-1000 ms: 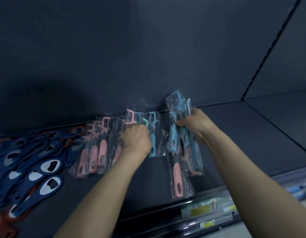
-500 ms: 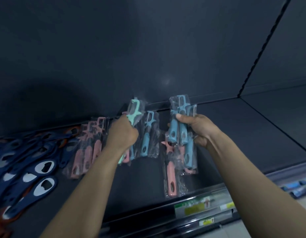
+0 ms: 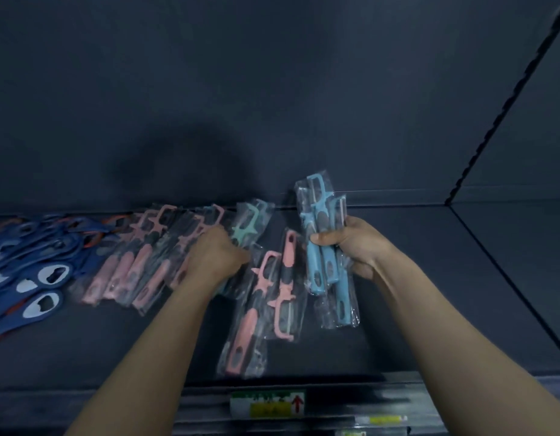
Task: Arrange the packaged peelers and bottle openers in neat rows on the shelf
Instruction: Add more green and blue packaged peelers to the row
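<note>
Right hand point(image 3: 357, 247) clamps its grip on bagged blue peelers point(image 3: 314, 265); left hand point(image 3: 216, 259) covers the bagged pink row point(image 3: 142, 265), its grip hidden.

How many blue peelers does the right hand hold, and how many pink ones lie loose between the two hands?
In the right hand, blue peelers: 3
Between the hands, loose pink peelers: 2
Total: 5

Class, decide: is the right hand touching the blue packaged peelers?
Touching. In the head view the right hand wraps thumb and fingers round the blue peelers.
</note>
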A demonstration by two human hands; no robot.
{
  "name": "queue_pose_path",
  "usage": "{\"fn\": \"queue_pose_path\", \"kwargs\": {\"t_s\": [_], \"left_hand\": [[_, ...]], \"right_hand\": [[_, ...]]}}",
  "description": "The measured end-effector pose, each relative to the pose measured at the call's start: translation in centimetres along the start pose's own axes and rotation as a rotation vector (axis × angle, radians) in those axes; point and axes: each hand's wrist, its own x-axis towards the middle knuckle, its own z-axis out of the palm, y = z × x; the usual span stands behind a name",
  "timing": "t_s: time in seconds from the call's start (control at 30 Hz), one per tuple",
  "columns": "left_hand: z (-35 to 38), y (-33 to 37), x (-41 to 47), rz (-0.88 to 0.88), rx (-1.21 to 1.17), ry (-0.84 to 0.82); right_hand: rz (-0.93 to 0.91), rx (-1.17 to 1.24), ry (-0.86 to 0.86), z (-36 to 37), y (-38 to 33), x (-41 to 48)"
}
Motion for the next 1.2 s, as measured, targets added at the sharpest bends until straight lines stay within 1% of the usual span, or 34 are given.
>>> {"fn": "queue_pose_path", "kwargs": {"t_s": [0.07, 0.13, 0.2, 0.27, 0.37, 0.43, 0.5, 0.57, 0.7, 0.83, 1.07, 1.2], "left_hand": [[-0.2, 0.1, -0.9, -0.020, -0.134, 0.066], [-0.6, 0.7, -1.9, 0.005, -0.193, 0.138], [-0.8, 2.0, -2.7, 0.037, -0.287, 0.137], [-0.8, 3.5, -3.3, 0.050, -0.466, 0.037], [0.0, 5.7, -3.9, -0.008, -0.790, -0.243], [0.9, 6.9, -4.0, -0.006, -0.905, -0.381], [2.1, 7.9, -3.7, 0.063, -0.899, -0.454], [3.3, 9.2, -3.6, 0.137, -0.851, -0.490], [5.7, 12.1, -3.8, 0.160, -0.909, -0.591], [7.6, 14.7, -4.5, 0.166, -0.920, -0.681], [11.7, 20.8, -7.6, 0.158, -0.962, -0.792], [15.1, 25.7, -10.3, 0.153, -1.001, -0.789]], "right_hand": [[0.022, -0.005, -0.034, -0.5, 0.0, 0.1], [0.031, 0.017, -0.056, -0.6, -0.1, 0.0], [0.030, 0.032, -0.065, -0.7, -0.1, -0.1], [0.022, 0.036, -0.068, -0.7, -0.1, -0.3], [-0.008, 0.041, -0.037, -1.2, -0.3, -1.0], [-0.036, 0.043, 0.009, -2.0, -0.4, -1.8], [-0.068, 0.017, 0.064, -3.3, -0.6, -2.8], [-0.092, -0.012, 0.128, -4.7, -0.6, -3.7], [-0.112, 0.005, 0.238, -7.5, -0.6, -5.5], [-0.129, 0.035, 0.307, -10.2, -0.5, -7.1], [-0.126, 0.067, 0.299, -16.4, -0.9, -8.7], [-0.119, 0.099, 0.280, -22.5, -1.0, -10.4]]}}
